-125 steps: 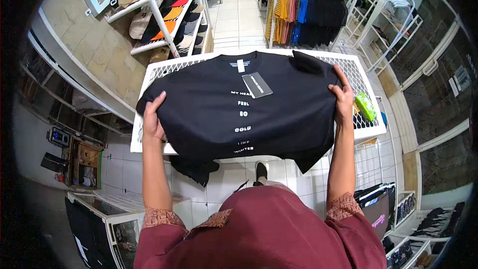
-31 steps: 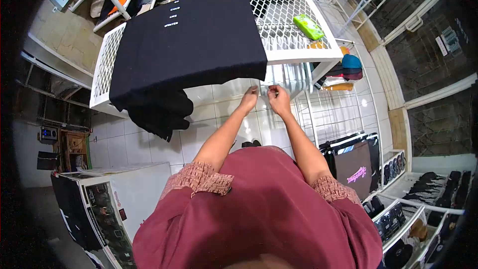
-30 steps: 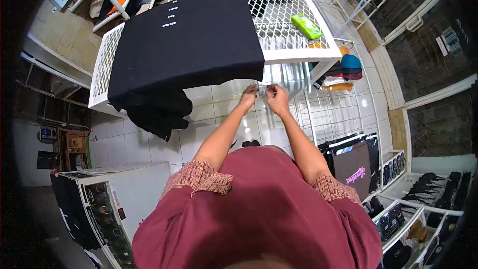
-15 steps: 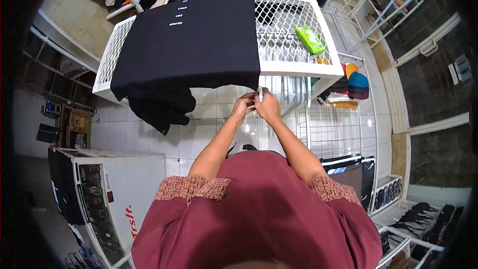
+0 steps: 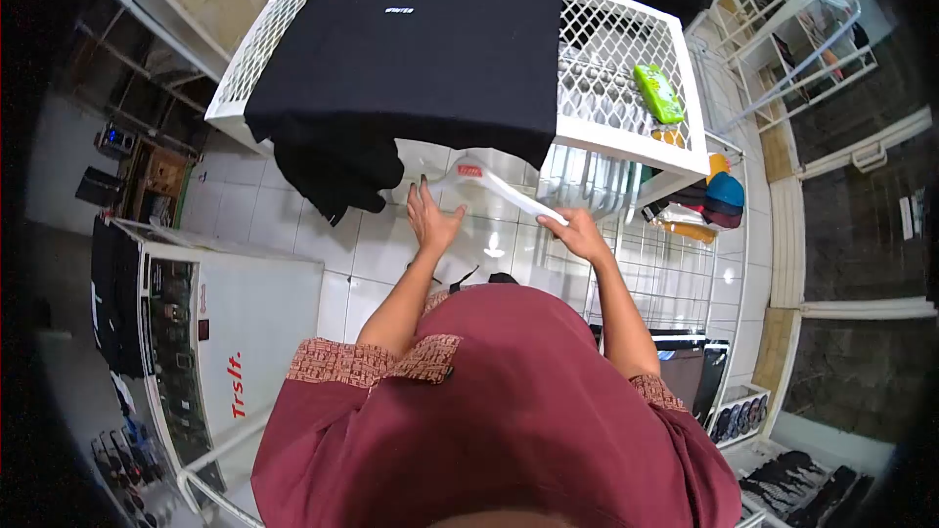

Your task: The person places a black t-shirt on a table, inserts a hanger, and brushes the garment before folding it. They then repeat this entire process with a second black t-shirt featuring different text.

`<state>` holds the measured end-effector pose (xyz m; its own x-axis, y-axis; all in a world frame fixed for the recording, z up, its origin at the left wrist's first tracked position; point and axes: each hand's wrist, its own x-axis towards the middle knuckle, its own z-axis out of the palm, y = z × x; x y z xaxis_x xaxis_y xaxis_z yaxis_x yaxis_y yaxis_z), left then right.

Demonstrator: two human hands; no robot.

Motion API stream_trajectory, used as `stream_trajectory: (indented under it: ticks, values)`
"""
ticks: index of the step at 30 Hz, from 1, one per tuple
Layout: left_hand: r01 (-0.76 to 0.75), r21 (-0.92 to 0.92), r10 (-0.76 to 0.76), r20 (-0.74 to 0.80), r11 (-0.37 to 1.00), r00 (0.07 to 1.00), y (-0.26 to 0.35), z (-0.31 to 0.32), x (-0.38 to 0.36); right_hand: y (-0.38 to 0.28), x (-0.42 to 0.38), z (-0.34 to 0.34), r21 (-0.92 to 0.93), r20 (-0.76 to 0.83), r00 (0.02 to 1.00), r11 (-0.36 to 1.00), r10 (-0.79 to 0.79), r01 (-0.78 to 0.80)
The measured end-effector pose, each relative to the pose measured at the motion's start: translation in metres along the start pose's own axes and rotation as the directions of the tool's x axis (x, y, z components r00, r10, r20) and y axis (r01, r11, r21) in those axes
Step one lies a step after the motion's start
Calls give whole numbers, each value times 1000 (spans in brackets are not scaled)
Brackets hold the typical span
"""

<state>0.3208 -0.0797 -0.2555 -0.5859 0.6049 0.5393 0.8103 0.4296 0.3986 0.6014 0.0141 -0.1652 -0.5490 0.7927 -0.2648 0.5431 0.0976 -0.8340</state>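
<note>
A white clothes hanger [image 5: 514, 198] with a red label at its middle slants in front of the table edge. My right hand [image 5: 584, 235] is closed round its right end. My left hand [image 5: 433, 220], fingers apart, is near the hanger's left end. Just beyond the hands, a black garment [image 5: 421, 59] with small white lettering lies over the white mesh table [image 5: 631, 137]. Its front edge hangs down, and a bunched black part [image 5: 337, 171] droops at the left, below the tabletop.
A green packet [image 5: 657, 95] lies on the mesh at right. Caps [image 5: 724, 198] are stacked on a rack beyond the table's right leg. A white cabinet [image 5: 264, 332] stands at left. Shelving [image 5: 782, 29] and glass doors [image 5: 856, 215] line the right side, above a tiled floor [image 5: 381, 244].
My hands have moved apart from the garment's front edge. The hanger, earlier mostly hidden between them, is now spread out sideways in my right hand. The table appears shifted up and right.
</note>
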Motion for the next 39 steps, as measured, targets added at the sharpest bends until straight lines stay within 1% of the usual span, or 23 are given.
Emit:
stream_trajectory:
  ticks: [1, 2, 3, 4, 5, 6, 7, 8, 9, 11, 13, 15, 16, 17, 19, 20, 21, 23, 25, 29, 33, 35, 39]
  values:
    - [12, 11, -12, -3, 1000, 1000, -15, -7, 1, -4, 0, -1, -2, 15, 1000, 1000, -5, 5]
    - [40, -80, -16, 278, 996, 961, -34, -16, 4, -8, 1, -2, -28, 63, 998, 1000, 13, -11]
    - [93, -161, 8, 535, 982, 845, -46, -24, 6, -13, 3, -1, -55, 109, 994, 998, 32, -26]
    - [13, -166, 74, 507, 986, 859, -49, -40, 5, -18, 5, 2, -174, 82, 996, 985, 16, -2]
    - [22, -158, 61, 503, 987, 862, -50, -51, 3, -24, 8, 9, -176, 94, 995, 984, 10, 7]
    - [56, -143, 20, 487, 988, 873, -52, -59, 0, -31, 11, 19, -258, 33, 978, 944, -204, 206]
    - [90, -126, -20, 470, 988, 882, -53, -70, -1, -42, 14, 31, -343, -11, 910, 857, -414, 385]
    - [96, -103, -38, 456, 990, 889, -54, -80, -1, -53, 16, 40, -417, 13, 823, 745, -568, 520]
    - [102, -95, -49, 448, 990, 893, -54, -89, 0, -66, 17, 52, -412, 22, 818, 740, -575, 532]
    - [98, -131, -39, 394, 986, 918, -56, -102, 2, -87, 14, 79, -481, -19, 722, 639, -692, 600]
    - [97, -132, -43, 363, 987, 931, -56, -114, 10, -101, 18, 89, -484, -2, 714, 626, -700, 612]
    - [36, -336, 78, 319, 941, 945, -50, -138, 27, -115, 20, 86, -509, -45, 606, 540, -794, 670]
    - [21, -424, 122, 308, 906, 944, -55, -143, 35, -120, 22, 84, -541, -75, 572, 515, -817, 664]
    - [22, -421, 119, 305, 907, 945, -60, -147, 47, -124, 24, 82, -539, -73, 569, 513, -819, 668]
    - [-92, -458, 169, 130, 884, 977, -68, -152, 77, -134, 26, 77, -595, -162, 545, 522, -822, 611]
    - [-118, -394, 161, 77, 912, 984, -74, -153, 92, -140, 27, 75, -618, -187, 530, 518, -827, 591]
    - [-118, -396, 160, 76, 911, 984, -80, -154, 109, -145, 27, 75, -620, -185, 530, 517, -827, 590]
    - [-262, -181, 237, -152, 948, 960, -96, -153, 145, -156, 29, 78, -627, -265, 540, 568, -799, 532]
    - [-334, -73, 315, -197, 940, 928, -118, -150, 174, -167, 33, 84, -639, -298, 526, 576, -797, 510]
    - [-419, -30, 412, -129, 907, 902, -156, -146, 215, -177, 40, 101, -651, -331, 543, 604, -772, 460]
    - [-500, -73, 494, -88, 863, 865, -173, -158, 238, -184, 43, 120, -673, -343, 551, 608, -761, 421]
    - [-556, -206, 563, -30, 805, 826, -176, -168, 249, -188, 41, 130, -685, -355, 550, 611, -756, 397]
    - [-571, -318, 570, -105, 757, 815, -169, -180, 275, -199, 36, 151, -741, -344, 516, 564, -785, 365]
